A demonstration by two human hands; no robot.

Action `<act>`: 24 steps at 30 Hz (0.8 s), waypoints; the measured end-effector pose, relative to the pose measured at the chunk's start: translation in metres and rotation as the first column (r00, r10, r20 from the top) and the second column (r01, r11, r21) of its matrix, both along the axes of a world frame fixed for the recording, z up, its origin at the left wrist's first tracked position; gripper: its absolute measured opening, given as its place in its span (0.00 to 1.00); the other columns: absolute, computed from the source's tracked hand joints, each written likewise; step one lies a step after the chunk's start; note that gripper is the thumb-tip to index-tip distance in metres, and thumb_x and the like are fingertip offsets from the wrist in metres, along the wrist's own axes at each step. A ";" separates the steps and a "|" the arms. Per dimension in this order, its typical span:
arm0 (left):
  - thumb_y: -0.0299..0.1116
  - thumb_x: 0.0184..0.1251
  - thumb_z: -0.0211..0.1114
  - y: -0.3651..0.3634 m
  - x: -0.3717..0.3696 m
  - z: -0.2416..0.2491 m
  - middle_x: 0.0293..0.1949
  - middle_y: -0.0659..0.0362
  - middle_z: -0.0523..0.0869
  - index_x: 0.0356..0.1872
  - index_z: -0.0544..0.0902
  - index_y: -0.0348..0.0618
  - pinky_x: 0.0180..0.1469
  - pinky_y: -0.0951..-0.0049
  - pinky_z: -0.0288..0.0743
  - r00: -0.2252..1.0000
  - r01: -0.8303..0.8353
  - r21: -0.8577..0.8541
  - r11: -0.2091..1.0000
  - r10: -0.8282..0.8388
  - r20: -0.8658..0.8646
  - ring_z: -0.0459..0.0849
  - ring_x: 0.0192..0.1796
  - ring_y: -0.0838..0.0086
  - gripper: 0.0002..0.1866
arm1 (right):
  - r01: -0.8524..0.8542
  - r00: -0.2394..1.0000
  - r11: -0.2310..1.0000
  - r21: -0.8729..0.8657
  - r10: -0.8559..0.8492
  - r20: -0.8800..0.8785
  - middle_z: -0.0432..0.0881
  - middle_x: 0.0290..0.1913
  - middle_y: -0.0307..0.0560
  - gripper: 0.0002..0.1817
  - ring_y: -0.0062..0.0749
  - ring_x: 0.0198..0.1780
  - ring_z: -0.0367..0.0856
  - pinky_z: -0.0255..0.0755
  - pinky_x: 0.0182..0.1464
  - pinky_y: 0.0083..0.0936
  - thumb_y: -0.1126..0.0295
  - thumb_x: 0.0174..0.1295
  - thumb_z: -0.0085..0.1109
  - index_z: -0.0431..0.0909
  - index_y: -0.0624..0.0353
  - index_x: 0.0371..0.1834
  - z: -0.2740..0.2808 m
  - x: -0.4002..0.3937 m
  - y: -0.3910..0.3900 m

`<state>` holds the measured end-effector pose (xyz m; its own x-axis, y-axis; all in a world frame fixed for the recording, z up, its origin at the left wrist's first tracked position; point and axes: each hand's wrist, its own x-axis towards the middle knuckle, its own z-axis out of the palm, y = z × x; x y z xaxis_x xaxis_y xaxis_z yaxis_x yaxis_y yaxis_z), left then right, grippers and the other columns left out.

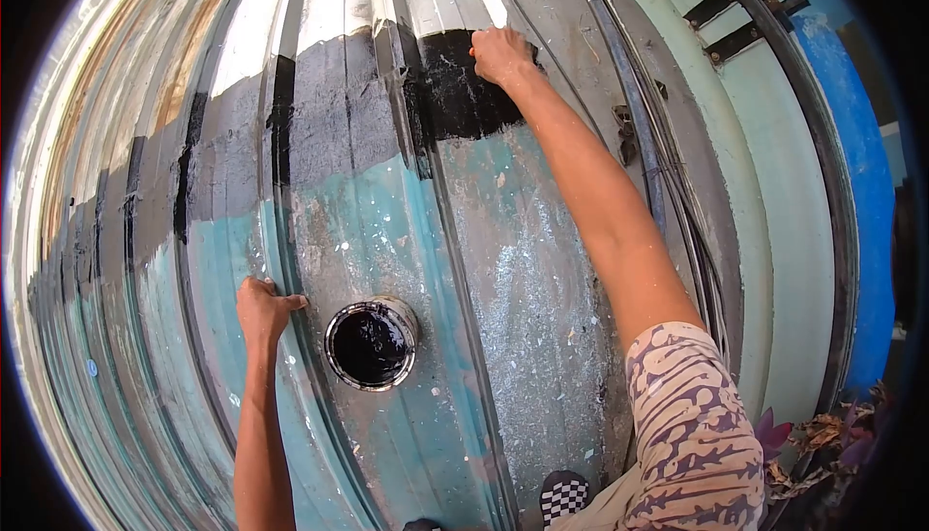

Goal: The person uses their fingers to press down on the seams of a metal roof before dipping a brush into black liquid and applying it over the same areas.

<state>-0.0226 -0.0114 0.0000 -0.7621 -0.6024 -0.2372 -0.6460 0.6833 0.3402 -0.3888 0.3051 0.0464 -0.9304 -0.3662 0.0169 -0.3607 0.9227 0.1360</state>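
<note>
Clamping orange handle [472,51], R hand [504,55] stretched above L hand [263,309] (thumb apart); paint can [409,316], below grip, was prob. heavy, slick-rimmed, best held by outer wall.

The right hand [503,55] hid most of the orange object [472,51] it gripped. The left hand [263,307] had its fingertips largely out of sight. Dark liquid [370,345] concealed the bottom of the can [410,322]. The lower edge cropped the left forearm [261,444] and a dark shoe [423,525].
</note>
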 end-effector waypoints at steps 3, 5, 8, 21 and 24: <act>0.32 0.27 0.86 0.001 0.000 0.000 0.27 0.44 0.83 0.22 0.75 0.30 0.38 0.59 0.76 1.000 -0.027 0.020 0.999 0.027 0.009 0.84 0.32 0.54 0.27 | 0.134 0.989 0.989 -0.065 -0.129 0.077 0.85 0.49 0.55 0.11 0.49 0.50 0.85 0.83 0.46 0.41 0.68 0.63 0.57 0.86 0.58 0.44 -0.010 0.003 -0.030; 0.33 0.26 0.86 0.001 -0.002 0.002 0.27 0.44 0.83 0.22 0.75 0.30 0.38 0.59 0.76 0.999 -0.030 0.015 0.999 0.030 0.041 0.84 0.32 0.54 0.27 | 0.067 0.996 0.980 -0.188 -0.077 -0.046 0.87 0.43 0.54 0.11 0.47 0.47 0.87 0.82 0.46 0.37 0.64 0.63 0.58 0.87 0.55 0.41 -0.012 -0.003 -0.034; 0.33 0.27 0.86 0.000 -0.002 0.001 0.27 0.44 0.83 0.23 0.75 0.30 0.38 0.59 0.76 0.998 -0.024 -0.006 1.000 0.024 0.064 0.85 0.32 0.54 0.27 | -0.167 0.950 0.965 -0.200 0.103 -0.296 0.87 0.40 0.52 0.09 0.45 0.45 0.87 0.82 0.46 0.36 0.65 0.62 0.59 0.88 0.52 0.38 -0.021 -0.017 -0.010; 0.32 0.27 0.86 0.000 -0.002 -0.001 0.25 0.44 0.82 0.20 0.74 0.31 0.36 0.60 0.76 0.998 -0.023 0.017 1.000 0.022 0.057 0.83 0.29 0.57 0.26 | 0.025 0.974 0.960 -0.279 -0.085 -0.207 0.86 0.39 0.58 0.08 0.48 0.44 0.87 0.81 0.46 0.40 0.71 0.56 0.61 0.87 0.58 0.36 -0.011 0.009 0.030; 0.31 0.28 0.86 -0.005 -0.001 -0.005 0.21 0.46 0.80 0.18 0.73 0.31 0.33 0.61 0.74 1.000 -0.021 0.039 0.999 0.020 0.013 0.79 0.24 0.60 0.26 | 0.002 0.987 0.954 -0.299 -0.050 -0.152 0.86 0.38 0.58 0.08 0.50 0.43 0.87 0.81 0.46 0.41 0.71 0.54 0.63 0.87 0.60 0.34 -0.003 0.011 0.023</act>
<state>-0.0234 -0.0164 -0.0048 -0.7464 -0.6080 -0.2705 -0.6642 0.6561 0.3583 -0.3776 0.3279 0.0433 -0.9166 -0.2980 0.2665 -0.3323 0.9385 -0.0933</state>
